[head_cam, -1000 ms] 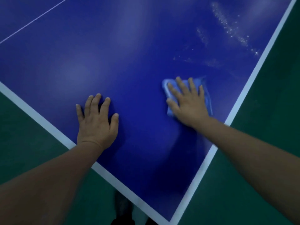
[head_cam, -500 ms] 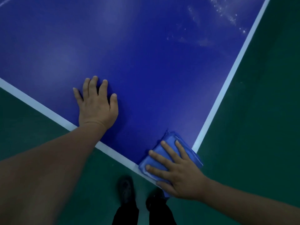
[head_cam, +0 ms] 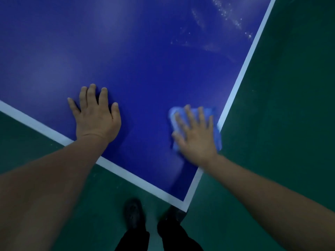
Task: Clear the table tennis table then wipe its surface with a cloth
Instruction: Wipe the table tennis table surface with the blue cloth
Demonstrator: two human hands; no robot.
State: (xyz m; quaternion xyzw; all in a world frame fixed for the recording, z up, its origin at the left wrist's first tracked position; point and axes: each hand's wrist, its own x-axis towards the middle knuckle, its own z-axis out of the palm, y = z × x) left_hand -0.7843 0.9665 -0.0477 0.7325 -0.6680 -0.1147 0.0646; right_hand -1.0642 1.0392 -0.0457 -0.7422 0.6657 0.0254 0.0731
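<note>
Blue table (head_cam: 145, 51), my left hand (head_cam: 96, 116) flat; my right hand (head_cam: 195, 134) has pushed the cloth (head_cam: 208, 113) from the corner toward one o'clock, fingers spread flat: wiping continues.

From my feed the tabletop (head_cam: 145, 60) reads as a smooth blue painted board with a soft sheen, pale patches of light lying across it. Its white edge stripe (head_cam: 241, 73) looks flat and matt. Far up, whitish dusty smears (head_cam: 226, 15) dull the finish. The cloth (head_cam: 213, 115) under my right hand (head_cam: 196, 140) is a soft blue fabric; its weave is too blurred to judge. The green floor (head_cam: 290, 105) looks matt and faintly speckled. My shoes (head_cam: 133, 214) appear dark and dull.
</note>
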